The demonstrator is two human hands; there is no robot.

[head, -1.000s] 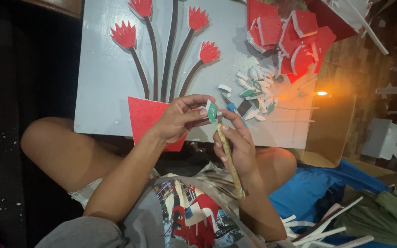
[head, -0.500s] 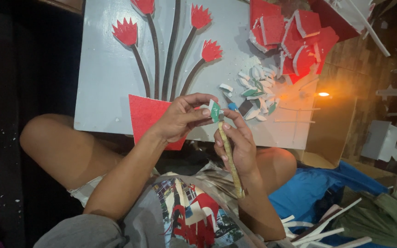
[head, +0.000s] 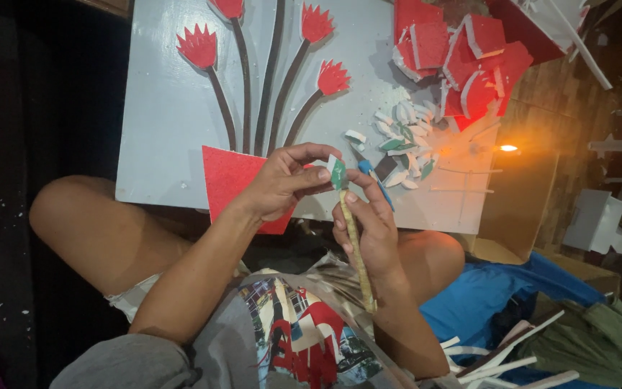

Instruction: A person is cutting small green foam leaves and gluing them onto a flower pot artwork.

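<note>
Both hands stay closed, the left hand (head: 282,181) pinching a small green-and-white foam piece (head: 337,173), the right hand (head: 368,227) gripping a paint-crusted brush (head: 358,252), barely shifted since.

A: Are any packages, labels, signs or screens in view?

B: No labels, signs or screens. The nearest thing to a package is an open brown cardboard box (head: 520,209) at the right, just beside the grey board's right edge, one flap standing up and lit orange by a small flame.

A: Anything else of that kind?

B: A small white box-like block (head: 593,222) stands further right, near the frame edge, plain on every visible face. Whether it is a package or a foam offcut cannot be told.

A: Is anything in the cardboard box?

B: Its inside is hidden from this angle.
</note>
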